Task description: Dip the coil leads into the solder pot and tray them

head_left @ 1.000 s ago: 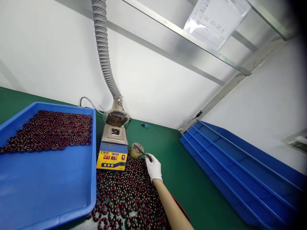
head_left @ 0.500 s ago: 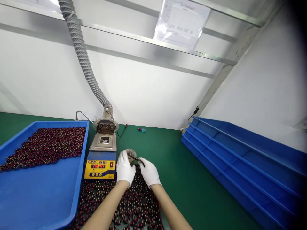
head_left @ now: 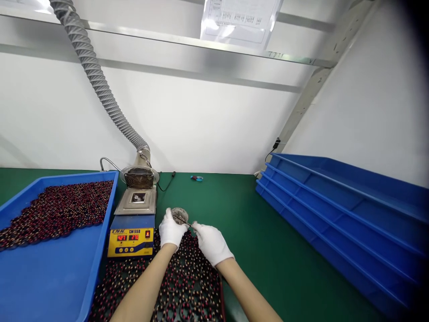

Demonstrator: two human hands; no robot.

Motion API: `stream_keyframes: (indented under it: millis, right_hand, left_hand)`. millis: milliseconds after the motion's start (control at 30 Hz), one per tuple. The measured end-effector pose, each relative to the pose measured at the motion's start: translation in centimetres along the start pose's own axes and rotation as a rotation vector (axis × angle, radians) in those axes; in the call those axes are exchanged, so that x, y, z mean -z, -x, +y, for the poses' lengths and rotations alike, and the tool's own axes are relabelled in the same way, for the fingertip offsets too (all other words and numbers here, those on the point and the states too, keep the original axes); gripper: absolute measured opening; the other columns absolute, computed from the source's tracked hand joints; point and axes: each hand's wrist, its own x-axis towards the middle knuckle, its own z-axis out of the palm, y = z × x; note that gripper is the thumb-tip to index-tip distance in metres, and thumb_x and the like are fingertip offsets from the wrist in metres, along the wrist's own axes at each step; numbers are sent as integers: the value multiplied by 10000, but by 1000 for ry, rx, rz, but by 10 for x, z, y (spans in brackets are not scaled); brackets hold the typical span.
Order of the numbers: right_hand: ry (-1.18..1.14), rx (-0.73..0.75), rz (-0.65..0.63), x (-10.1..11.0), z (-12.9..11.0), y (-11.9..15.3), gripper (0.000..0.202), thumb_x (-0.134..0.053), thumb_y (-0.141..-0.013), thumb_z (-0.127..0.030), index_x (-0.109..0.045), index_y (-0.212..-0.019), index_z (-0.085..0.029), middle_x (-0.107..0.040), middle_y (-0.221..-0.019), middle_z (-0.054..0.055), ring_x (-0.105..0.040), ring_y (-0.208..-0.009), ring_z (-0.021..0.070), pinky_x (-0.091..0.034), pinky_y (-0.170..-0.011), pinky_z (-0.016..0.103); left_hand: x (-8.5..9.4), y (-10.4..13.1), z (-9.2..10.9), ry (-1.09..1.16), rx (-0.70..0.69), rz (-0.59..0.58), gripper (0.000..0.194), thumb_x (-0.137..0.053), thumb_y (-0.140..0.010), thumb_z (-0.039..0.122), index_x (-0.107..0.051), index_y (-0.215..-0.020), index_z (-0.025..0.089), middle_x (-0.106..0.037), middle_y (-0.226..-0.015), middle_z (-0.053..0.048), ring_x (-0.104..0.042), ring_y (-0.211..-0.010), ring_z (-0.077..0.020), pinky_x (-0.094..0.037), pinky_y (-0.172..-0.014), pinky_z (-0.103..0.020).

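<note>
My left hand (head_left: 172, 229), in a white glove, is curled against the near left side of a small round cup (head_left: 180, 211) with small bits inside. What its fingers hold, if anything, is hidden. My right hand (head_left: 212, 243), gloved as well, pinches a slim metal tool that looks like tweezers (head_left: 188, 223). The tool's tip points left into the cup's opening, close to my left fingers. Beneath both forearms lie many dark ring-shaped bands (head_left: 187, 286) with red and beige spots, spread in rows.
Left of my hands stands a yellow-and-blue CM558 heating unit (head_left: 130, 241) with a lit display, under a grey exhaust hose (head_left: 100, 85). A blue tray (head_left: 50, 277) holds many similar rings. Stacked blue trays (head_left: 335, 214) fill the right. One small band (head_left: 196, 178) lies near the wall.
The view has shifted slightly. My right hand has turned, bringing the tool's tip lower into the cup, and more of the cup's inside shows beside my left fingers.
</note>
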Motion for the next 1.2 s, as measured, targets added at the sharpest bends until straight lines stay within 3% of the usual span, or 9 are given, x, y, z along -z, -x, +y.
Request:
stream_keyframes:
  millis: [300, 500, 600, 733, 800, 933, 1000, 1100, 1200]
  right_hand:
    - [-254, -186, 5, 31, 12, 2, 225, -477, -814, -178, -679, -899, -232, -716, -837, 46, -661, -744, 199, -481, -691, 285]
    - [-606, -406, 68, 13, 10, -11, 267, -424, -812, -249, -646, -920, -148, -705, -778, 61, -659, -638, 176, -526, -593, 269]
    - [-740, -462, 57, -6, 0, -18, 222, -463, -786, -223, -645, -882, -140, -708, -808, 68, -666, -669, 172, -536, -583, 263]
    - [-836, -535, 35, -13, -18, -28, 245, -493, -790, -166, -621, -989, -99, -688, -673, 45, -651, -585, 154, -525, -550, 261]
    - [-861, -559, 26, -1, -26, -27, 284, -519, -781, -174, -617, -1035, -95, -640, -538, 8, -606, -470, 148, -501, -495, 260]
    - [-941, -504, 60, 54, -55, -6, 263, -554, -791, -265, -650, -989, -123, -621, -531, -2, -583, -485, 150, -491, -528, 275]
    - [-1013, -420, 99, 89, -81, 12, 259, -561, -809, -339, -656, -980, -170, -639, -589, -7, -588, -533, 143, -495, -560, 275]
    - [-1171, -97, 424, 137, -126, 42, 182, -566, -846, -283, -671, -989, -240, -681, -736, 4, -621, -663, 150, -505, -645, 294]
    - [-1176, 104, 604, 163, -161, 66, 174, -571, -849, -250, -682, -979, -279, -675, -968, 16, -610, -915, 196, -505, -769, 331]
  left_hand:
    - [2, 0, 0, 113, 30, -19, 666, -641, -773, 369, -318, -1315, 155, -477, -1246, -140, -501, -1094, -286, -407, -923, -481]
    - [25, 29, 8, 342, -40, -39, 734, -639, -730, 145, -254, -1355, 132, -265, -1437, -171, -306, -1289, -310, -289, -1045, -495]
    - [48, 58, 2, 498, -125, -157, 708, -562, -719, 94, -273, -1365, 137, -390, -1392, -132, -409, -1243, -244, -338, -1041, -386]
    - [95, 105, -30, 627, -319, -421, 344, -480, -718, 112, -670, -999, 168, -683, -1043, -41, -619, -990, -179, -464, -903, -259]
    - [120, 130, -58, 633, -400, -516, 317, -463, -647, 67, -723, -782, 190, -725, -846, -14, -664, -829, -164, -505, -807, -241]
    - [156, 172, -130, 573, -485, -538, 296, -481, -683, 62, -720, -733, 228, -712, -728, 18, -645, -663, -114, -497, -665, -182]
    - [163, 189, -162, 449, -516, -444, 197, -542, -754, 133, -698, -748, 252, -705, -727, 38, -642, -661, -97, -487, -662, -161]
    - [162, 207, -191, 179, -592, -272, 107, -645, -719, 187, -644, -787, 269, -686, -716, 69, -633, -629, -89, -499, -630, -154]
    - [156, 214, -191, -66, -770, -25, 425, -705, -599, 210, -590, -1006, 246, -685, -939, -15, -648, -816, -187, -550, -698, -274]
